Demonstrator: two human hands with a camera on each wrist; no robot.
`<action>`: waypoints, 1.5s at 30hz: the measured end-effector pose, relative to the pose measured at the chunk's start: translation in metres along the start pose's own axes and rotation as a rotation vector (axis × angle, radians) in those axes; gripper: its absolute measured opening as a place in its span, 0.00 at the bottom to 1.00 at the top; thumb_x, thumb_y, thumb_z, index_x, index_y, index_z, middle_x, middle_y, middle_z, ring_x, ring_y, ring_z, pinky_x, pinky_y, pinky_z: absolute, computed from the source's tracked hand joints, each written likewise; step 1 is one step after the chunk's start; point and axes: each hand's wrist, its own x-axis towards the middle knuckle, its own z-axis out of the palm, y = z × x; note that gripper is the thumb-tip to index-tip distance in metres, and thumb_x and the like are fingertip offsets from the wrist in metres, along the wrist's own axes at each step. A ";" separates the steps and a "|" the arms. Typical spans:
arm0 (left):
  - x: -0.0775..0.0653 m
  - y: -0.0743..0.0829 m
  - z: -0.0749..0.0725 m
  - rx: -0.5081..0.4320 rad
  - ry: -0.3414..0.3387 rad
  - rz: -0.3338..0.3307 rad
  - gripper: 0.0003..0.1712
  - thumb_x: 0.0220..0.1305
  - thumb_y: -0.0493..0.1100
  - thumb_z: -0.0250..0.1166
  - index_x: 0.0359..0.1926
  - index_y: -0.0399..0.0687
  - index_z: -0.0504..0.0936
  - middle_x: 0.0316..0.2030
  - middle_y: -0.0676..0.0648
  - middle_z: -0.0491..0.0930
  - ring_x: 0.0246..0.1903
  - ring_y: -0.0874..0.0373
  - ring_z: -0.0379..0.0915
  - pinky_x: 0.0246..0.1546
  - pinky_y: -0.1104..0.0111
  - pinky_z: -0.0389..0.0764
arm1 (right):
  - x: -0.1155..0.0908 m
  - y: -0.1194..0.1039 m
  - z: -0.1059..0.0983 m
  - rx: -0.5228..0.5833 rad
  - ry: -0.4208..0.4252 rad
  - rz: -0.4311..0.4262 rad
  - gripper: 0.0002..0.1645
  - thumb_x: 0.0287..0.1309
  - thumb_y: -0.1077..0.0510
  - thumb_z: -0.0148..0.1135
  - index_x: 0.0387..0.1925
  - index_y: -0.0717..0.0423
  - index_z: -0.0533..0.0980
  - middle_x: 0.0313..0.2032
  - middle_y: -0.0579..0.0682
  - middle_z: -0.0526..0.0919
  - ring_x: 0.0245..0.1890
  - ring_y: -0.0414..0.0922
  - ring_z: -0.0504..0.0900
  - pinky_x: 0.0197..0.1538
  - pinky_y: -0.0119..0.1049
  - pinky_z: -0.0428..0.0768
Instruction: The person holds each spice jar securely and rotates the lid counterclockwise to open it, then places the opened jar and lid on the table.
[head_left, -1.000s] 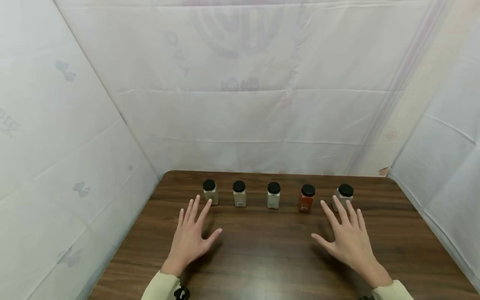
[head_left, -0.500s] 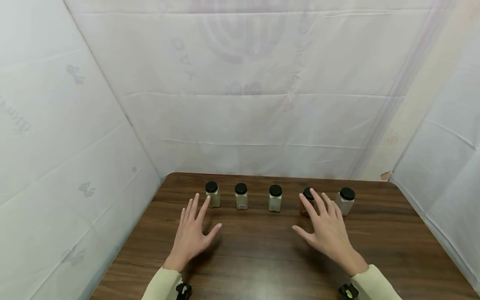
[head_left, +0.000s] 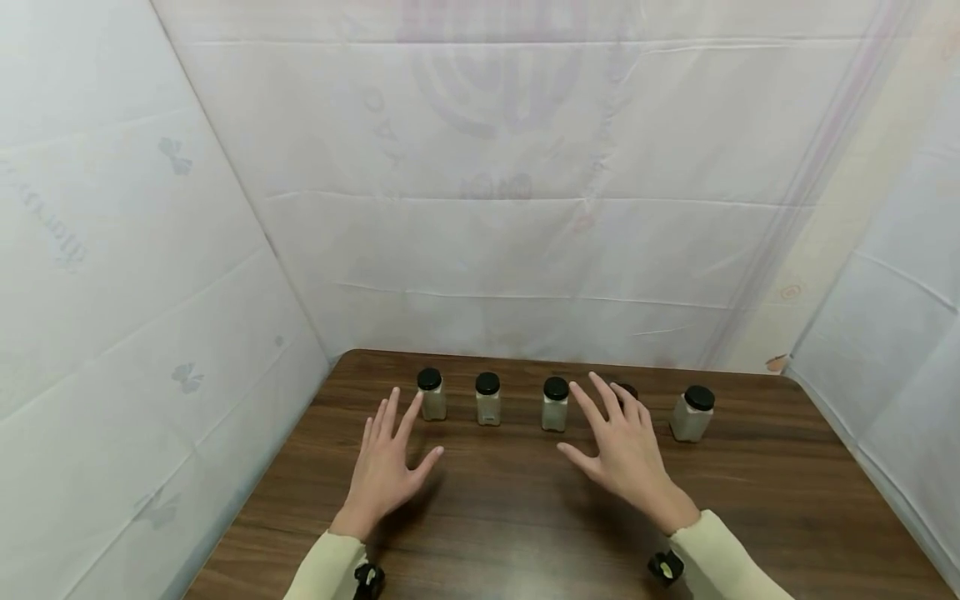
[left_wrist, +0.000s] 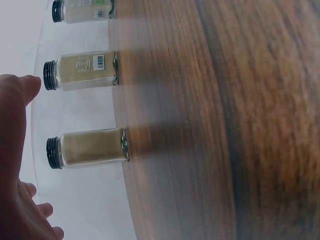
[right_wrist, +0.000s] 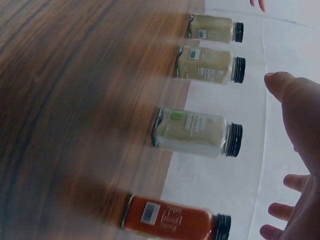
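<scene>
Several square glass spice jars with black lids stand upright in a row. My left hand (head_left: 384, 475), fingers spread, hovers in front of the leftmost spice jar (head_left: 432, 402), which holds a greenish-beige powder. My right hand (head_left: 626, 457) is also spread and holds nothing. It blocks most of the red spice jar (right_wrist: 170, 220) in the head view, leaving part of its lid (head_left: 626, 390) visible. Just left of the right fingertips is a pale spice jar (head_left: 555, 408). Another beige spice jar (head_left: 488, 404) stands between the hands, and a whitish spice jar (head_left: 691, 419) is at the far right.
The jars stand toward the back of a brown wood-grain table (head_left: 510, 517). White cloth walls (head_left: 480, 250) enclose it at the back and both sides. A dark band with a small device (head_left: 666, 567) is on the right wrist.
My right hand has moved left, from before the rightmost jar to before the red one. The left hand stays nearly still. The head view has shifted slightly upward.
</scene>
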 end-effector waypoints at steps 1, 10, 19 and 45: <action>0.000 0.000 0.000 -0.001 -0.001 -0.002 0.53 0.64 0.60 0.70 0.82 0.58 0.54 0.80 0.36 0.45 0.77 0.33 0.47 0.70 0.33 0.54 | 0.002 -0.001 0.001 0.002 0.002 -0.002 0.58 0.51 0.32 0.75 0.78 0.46 0.63 0.75 0.61 0.61 0.68 0.68 0.65 0.63 0.70 0.67; 0.008 -0.004 0.006 -0.011 0.034 0.013 0.54 0.63 0.58 0.72 0.82 0.53 0.54 0.80 0.35 0.47 0.75 0.30 0.51 0.68 0.31 0.57 | 0.024 -0.013 0.007 0.040 -0.028 -0.025 0.54 0.56 0.32 0.72 0.79 0.43 0.62 0.76 0.58 0.59 0.67 0.65 0.66 0.61 0.67 0.69; 0.014 -0.008 0.011 -0.205 0.010 -0.096 0.57 0.65 0.56 0.73 0.83 0.54 0.48 0.80 0.35 0.43 0.75 0.32 0.50 0.63 0.33 0.67 | 0.045 -0.026 0.014 0.066 -0.034 -0.051 0.53 0.58 0.32 0.71 0.79 0.43 0.61 0.77 0.57 0.59 0.64 0.65 0.68 0.58 0.66 0.71; 0.047 -0.007 0.026 -0.375 -0.059 -0.315 0.62 0.61 0.50 0.77 0.81 0.38 0.46 0.79 0.31 0.46 0.76 0.34 0.50 0.70 0.39 0.61 | 0.085 -0.075 0.046 0.266 -0.166 -0.091 0.50 0.66 0.37 0.67 0.80 0.49 0.57 0.77 0.57 0.56 0.43 0.54 0.83 0.26 0.36 0.76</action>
